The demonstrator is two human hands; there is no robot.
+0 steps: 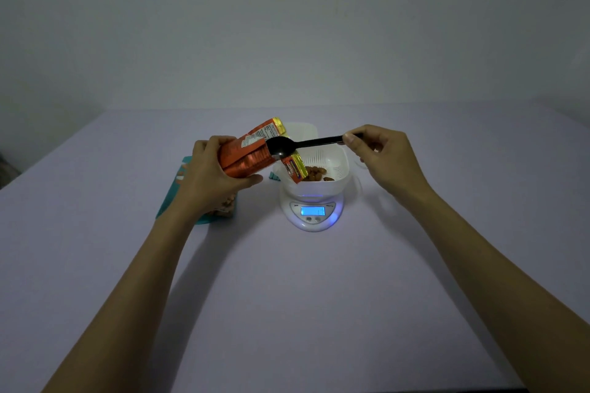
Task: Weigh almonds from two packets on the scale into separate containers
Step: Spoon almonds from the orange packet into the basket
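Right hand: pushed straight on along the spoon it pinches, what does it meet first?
The orange packet, held tilted by the left hand: the black spoon pinched by the right hand has its bowl at the packet's open mouth. Depth is unclear.

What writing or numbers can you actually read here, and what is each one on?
Nothing is legible.
Orange packet: printed labels, too small and blurred to read.
Scale display: lit blue, digits too blurred to read.
Scale face: tiny markings beside the display, unreadable.
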